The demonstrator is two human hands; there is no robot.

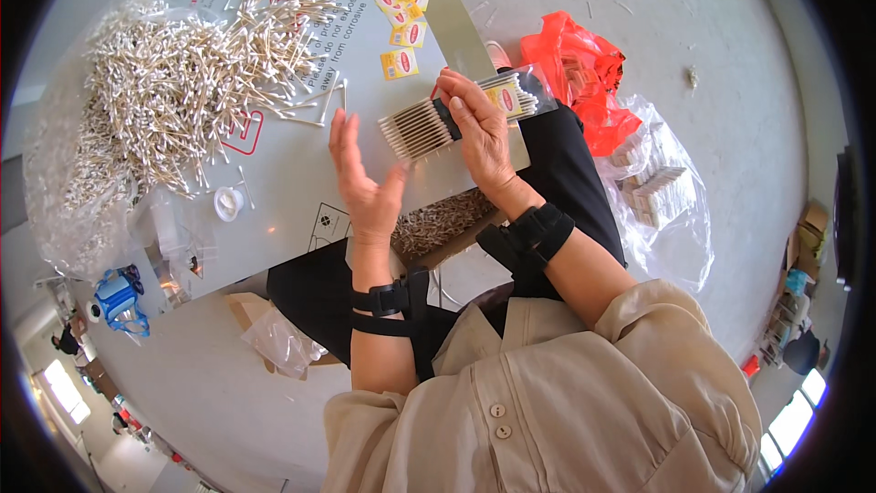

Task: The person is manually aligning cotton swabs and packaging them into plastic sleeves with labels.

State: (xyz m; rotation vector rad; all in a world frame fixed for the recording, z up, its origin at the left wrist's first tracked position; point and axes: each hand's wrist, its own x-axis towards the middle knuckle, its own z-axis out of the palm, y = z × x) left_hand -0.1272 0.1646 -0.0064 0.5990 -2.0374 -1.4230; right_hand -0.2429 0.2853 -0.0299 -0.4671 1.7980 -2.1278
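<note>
Protruding leftward from the right hand (482, 128), cotton swabs (415, 128) near the open left hand (365, 184).

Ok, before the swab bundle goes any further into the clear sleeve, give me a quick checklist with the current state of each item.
1. Right hand grips the bundle of cotton swabs: ok.
2. Swabs lie side by side in a flat row, none visibly crossed: ok.
3. Clear sleeve is on the far end of the bundle: ok, though how far in, cannot tell.
4. Left hand is squaring the loose tips: not ok, it is open beside the bundle and apart from it.
5. Yellow labels on the grey board are within reach: ok.
6. Loose swab pile is clear of the hands: ok.
</note>
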